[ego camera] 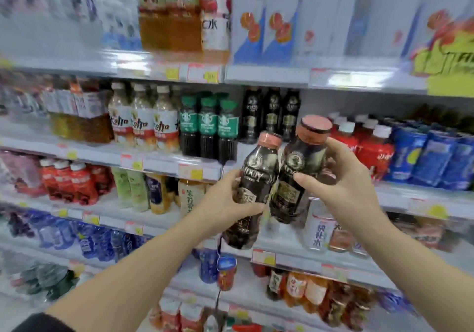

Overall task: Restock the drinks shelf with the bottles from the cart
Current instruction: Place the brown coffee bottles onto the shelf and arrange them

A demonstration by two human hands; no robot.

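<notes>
In front of the drinks shelf, mid-height: two dark pink-capped bottles, side by side. Left bottle: left hand, fingers grasping its lower body. Right bottle: right hand, fingers grasping its middle. Similar dark bottles shelved just beyond.

Two dark brown plastic coffee bottles with salmon-pink caps and dark printed labels, full, held in the air just before the front edge of the white, many-tiered drinks shelf. Left bottle gripped round its lower middle by the left hand, cap leaning to the right. Right bottle a little higher, tilted the same way, gripped at the waist by the right hand. Side by side, seemingly touching. Behind them, three dark bottles upright toward the rear of one tier.
</notes>
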